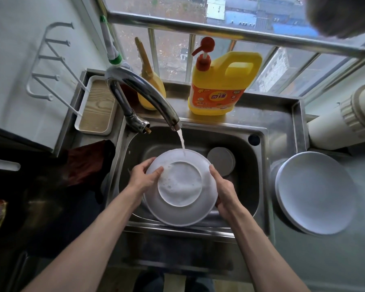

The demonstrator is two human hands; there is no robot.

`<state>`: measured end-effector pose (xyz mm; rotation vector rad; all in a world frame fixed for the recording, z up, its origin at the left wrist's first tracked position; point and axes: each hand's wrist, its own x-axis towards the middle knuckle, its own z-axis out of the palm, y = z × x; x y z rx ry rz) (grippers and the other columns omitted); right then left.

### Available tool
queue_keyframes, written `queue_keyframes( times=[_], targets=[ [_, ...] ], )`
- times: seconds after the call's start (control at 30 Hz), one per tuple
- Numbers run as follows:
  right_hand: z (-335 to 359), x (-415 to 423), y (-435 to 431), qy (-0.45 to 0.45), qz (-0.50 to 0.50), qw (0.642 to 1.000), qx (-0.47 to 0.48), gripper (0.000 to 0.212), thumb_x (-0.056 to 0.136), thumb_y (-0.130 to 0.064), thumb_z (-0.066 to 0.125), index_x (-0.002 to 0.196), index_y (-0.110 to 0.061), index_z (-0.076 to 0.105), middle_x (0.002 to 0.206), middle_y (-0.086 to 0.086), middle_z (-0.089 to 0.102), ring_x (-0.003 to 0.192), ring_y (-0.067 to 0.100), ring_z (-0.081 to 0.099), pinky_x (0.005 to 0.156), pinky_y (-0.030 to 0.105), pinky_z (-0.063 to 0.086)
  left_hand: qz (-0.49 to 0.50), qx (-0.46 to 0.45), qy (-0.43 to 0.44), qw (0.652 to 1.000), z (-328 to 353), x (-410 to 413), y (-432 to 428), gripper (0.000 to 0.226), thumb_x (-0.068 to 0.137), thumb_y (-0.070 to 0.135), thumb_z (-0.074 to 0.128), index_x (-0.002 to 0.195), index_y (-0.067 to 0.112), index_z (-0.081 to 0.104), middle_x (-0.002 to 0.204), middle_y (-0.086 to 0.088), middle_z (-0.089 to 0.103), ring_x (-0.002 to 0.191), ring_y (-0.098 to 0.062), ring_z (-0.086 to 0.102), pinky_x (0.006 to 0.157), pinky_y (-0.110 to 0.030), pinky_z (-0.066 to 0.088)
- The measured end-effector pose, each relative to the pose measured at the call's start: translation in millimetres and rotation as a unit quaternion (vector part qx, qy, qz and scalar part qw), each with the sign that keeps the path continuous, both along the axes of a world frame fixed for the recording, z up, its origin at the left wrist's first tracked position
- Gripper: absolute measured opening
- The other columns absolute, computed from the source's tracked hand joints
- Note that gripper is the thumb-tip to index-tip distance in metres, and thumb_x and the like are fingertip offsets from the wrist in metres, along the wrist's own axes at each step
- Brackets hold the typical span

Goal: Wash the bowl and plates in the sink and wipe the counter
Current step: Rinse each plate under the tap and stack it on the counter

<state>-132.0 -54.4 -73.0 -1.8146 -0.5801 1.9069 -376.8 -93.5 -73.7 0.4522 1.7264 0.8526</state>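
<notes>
Over the steel sink [259,178] I hold a white plate [177,209] bottom side up, its foot ring covered in suds. My left hand [142,178] grips its left rim, thumb lying across the base. My right hand [223,189] grips the right rim. Water runs from the faucet [143,92] onto the plate's far edge. Behind the plate, a smaller white dish [221,161] lies in the basin. To the right, stacked white plates [312,194] sit on the counter.
A yellow dish soap bottle [217,85] with a red pump stands on the back ledge beside a yellow brush [149,81]. A dark red cloth [86,163] lies left of the sink. A white rack tray [97,106] sits at back left. A white pipe [346,123] runs at right.
</notes>
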Motion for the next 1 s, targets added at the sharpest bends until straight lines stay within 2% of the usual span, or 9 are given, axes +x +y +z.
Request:
queue_keyframes(
  times=[0.1,0.17,0.3,0.4,0.5,0.6,0.7,0.83,1.0],
  targets=[
    [-1,-4,1,-0.013,0.035,0.997,0.061,0.032,0.101,-0.044,0.064,0.105,-0.014,0.074,0.106,0.015,0.077,0.084,0.026,0.074,0.079,0.046,0.061,-0.036,0.010,0.040,0.999,5,1,9,0.064,0.092,0.026,0.077,0.150,0.018,0.051,0.144,-0.004,0.057,0.130,-0.025,0.056,0.112,-0.044,0.047],
    [-3,-3,0,-0.012,0.030,0.997,0.076,0.029,0.104,-0.040,0.061,0.107,-0.013,0.072,0.108,0.017,0.075,0.087,0.029,0.073,0.083,0.054,0.061,-0.033,0.008,0.043,0.998,5,2,8,0.066,0.092,0.028,0.076,0.152,0.019,0.048,0.150,-0.006,0.051,0.134,-0.027,0.051,0.111,-0.043,0.045],
    [-6,1,-9,0.012,-0.010,0.998,0.065,0.028,0.104,-0.036,0.062,0.113,-0.010,0.068,0.113,0.021,0.073,0.093,0.036,0.071,0.086,0.060,0.060,0.021,-0.081,-0.024,0.996,0,8,-10,0.083,0.084,0.038,0.083,0.154,0.021,0.039,0.143,-0.010,0.054,0.124,-0.033,0.058,0.100,-0.049,0.054],
    [-5,4,-17,0.037,-0.039,0.999,0.008,0.030,0.101,-0.032,0.064,0.117,-0.007,0.069,0.109,0.018,0.076,0.092,0.037,0.072,0.081,0.053,0.060,0.055,-0.097,-0.082,0.990,-5,9,-21,0.088,0.072,0.039,0.091,0.147,0.019,0.049,0.126,-0.009,0.067,0.107,-0.031,0.069,0.092,-0.050,0.060],
    [-5,8,-16,0.022,-0.035,0.999,-0.031,0.041,0.092,-0.043,0.069,0.114,-0.009,0.075,0.104,0.016,0.078,0.092,0.036,0.073,0.080,0.046,0.057,0.017,-0.100,-0.111,0.989,-6,1,-22,0.097,0.056,0.044,0.097,0.141,0.019,0.059,0.120,-0.010,0.073,0.103,-0.032,0.074,0.092,-0.051,0.060],
    [-4,8,-10,-0.006,0.016,1.000,-0.023,0.042,0.092,-0.056,0.071,0.109,-0.018,0.079,0.104,0.007,0.079,0.097,0.031,0.076,0.085,0.046,0.061,-0.060,-0.095,-0.110,0.988,3,-5,-14,0.069,0.076,0.028,0.090,0.138,0.022,0.061,0.122,-0.008,0.071,0.108,-0.031,0.071,0.095,-0.050,0.058],
    [-5,7,-6,-0.033,0.050,0.998,0.033,0.032,0.095,-0.045,0.073,0.115,-0.021,0.074,0.112,0.007,0.077,0.098,0.027,0.075,0.077,0.041,0.062,-0.095,-0.086,-0.083,0.988,3,-10,-6,0.076,0.075,0.032,0.090,0.143,0.029,0.057,0.133,-0.005,0.064,0.117,-0.031,0.064,0.102,-0.055,0.053],
    [-3,7,-9,0.003,0.011,0.999,0.047,0.028,0.100,-0.035,0.069,0.120,-0.015,0.067,0.110,0.012,0.076,0.094,0.032,0.076,0.070,0.041,0.061,-0.008,-0.082,-0.061,0.995,3,-7,-9,0.097,0.068,0.042,0.092,0.152,0.028,0.044,0.140,-0.003,0.051,0.123,-0.031,0.056,0.100,-0.050,0.053],
    [-5,9,-17,0.063,-0.034,0.997,-0.002,0.028,0.104,-0.022,0.063,0.126,-0.006,0.065,0.115,0.017,0.076,0.098,0.034,0.075,0.071,0.045,0.061,0.034,-0.067,-0.092,0.993,-3,-2,-23,0.090,0.065,0.045,0.090,0.143,0.020,0.053,0.127,-0.010,0.068,0.106,-0.032,0.071,0.083,-0.047,0.063]
  ],
)
